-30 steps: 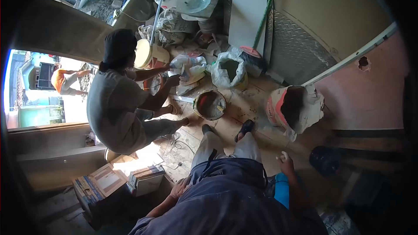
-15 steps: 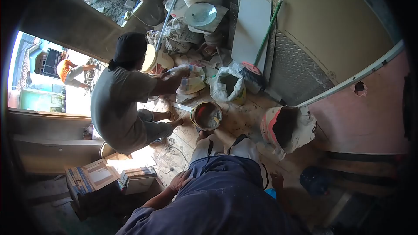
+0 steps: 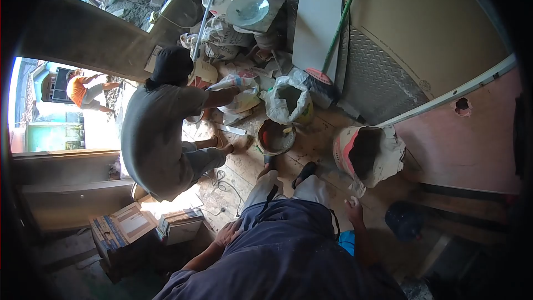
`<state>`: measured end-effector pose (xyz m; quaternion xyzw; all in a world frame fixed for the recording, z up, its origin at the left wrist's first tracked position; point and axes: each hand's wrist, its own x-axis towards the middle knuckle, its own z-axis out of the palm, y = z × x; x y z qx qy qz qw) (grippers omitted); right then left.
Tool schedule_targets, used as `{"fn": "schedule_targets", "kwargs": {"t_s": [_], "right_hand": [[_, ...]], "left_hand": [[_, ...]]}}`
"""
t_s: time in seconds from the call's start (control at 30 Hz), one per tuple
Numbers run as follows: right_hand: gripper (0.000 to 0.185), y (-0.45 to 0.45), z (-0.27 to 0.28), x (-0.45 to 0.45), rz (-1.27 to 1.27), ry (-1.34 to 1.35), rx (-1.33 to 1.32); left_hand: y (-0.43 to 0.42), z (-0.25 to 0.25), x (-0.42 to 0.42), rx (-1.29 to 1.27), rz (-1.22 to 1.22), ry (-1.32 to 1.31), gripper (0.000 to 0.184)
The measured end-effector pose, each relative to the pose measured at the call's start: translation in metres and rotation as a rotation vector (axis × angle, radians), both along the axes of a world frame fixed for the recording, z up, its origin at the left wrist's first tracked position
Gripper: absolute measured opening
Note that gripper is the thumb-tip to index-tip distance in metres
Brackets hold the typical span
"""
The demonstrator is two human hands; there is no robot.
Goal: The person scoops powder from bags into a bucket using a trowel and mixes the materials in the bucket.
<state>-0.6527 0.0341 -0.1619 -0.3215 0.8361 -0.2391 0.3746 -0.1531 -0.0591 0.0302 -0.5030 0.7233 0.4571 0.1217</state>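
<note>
My left hand (image 3: 226, 234) lies flat against my left hip, on the dark blue shirt and pale trousers. To the right of my body, my right hand (image 3: 353, 211) is raised with its fingers curled together; a small pale spot shows at the fingertips, too small to name. Nearest to the right hand is an open paper sack (image 3: 343, 153) with a torn rim and a dark inside. In front of my feet stands a bucket (image 3: 261, 143) with grey material and a yellow-handled tool in it. Beyond it is a pail (image 3: 305, 112) lined with a white plastic bag.
A co-worker (image 3: 158, 128) bends over bags at the left. A green-handled broom (image 3: 340, 33) leans on a white board (image 3: 316, 28). A cable (image 3: 225, 183) lies on the floor, boxes (image 3: 119, 228) at lower left, a blue water jug (image 3: 403, 219) at right.
My right hand has risen into the light beside my right hip. The co-worker leans lower, head and arms shifted right. The bucket appears slightly further right; my left hand stays on my hip.
</note>
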Motion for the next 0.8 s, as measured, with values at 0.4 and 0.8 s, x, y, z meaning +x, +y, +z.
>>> {"fn": "schedule_targets", "kwargs": {"t_s": [0.4,0.8], "right_hand": [[0.059,-0.143,-0.018,0.031,0.317,-0.079,0.371],[0.062,-0.383,-0.355,0.169,0.438,0.125,0.188]], "left_hand": [[0.029,0.003,0.058,-0.227,-0.327,0.051,0.093],[-0.165,-0.469,0.072,0.406,1.043,-0.125,0.079]]}}
